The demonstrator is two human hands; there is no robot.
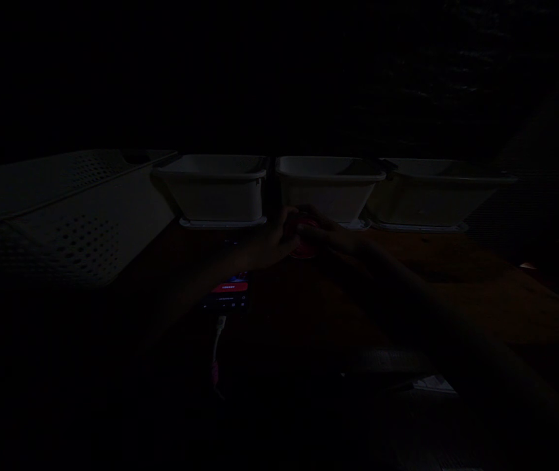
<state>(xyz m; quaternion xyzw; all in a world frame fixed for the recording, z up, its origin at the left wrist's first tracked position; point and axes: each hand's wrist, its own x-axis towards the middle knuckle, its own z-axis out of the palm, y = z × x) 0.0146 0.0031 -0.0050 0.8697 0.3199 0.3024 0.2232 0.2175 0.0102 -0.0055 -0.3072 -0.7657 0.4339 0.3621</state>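
Though very dim, a red object (304, 247) with a curved lower edge.

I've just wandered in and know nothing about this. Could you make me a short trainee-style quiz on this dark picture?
1. True or false: the phone lies nearer the right hand than the left hand.

2. Choose one. How many pale tubs stand in the row beyond the hands?
a) two
b) three
c) five

3. Fill in the colour: the thing between the two hands is ____.

Key:
1. False: the left hand is nearer to it.
2. b: three, standing side by side, to the right of the basket.
3. Red, though the dark hides its details.
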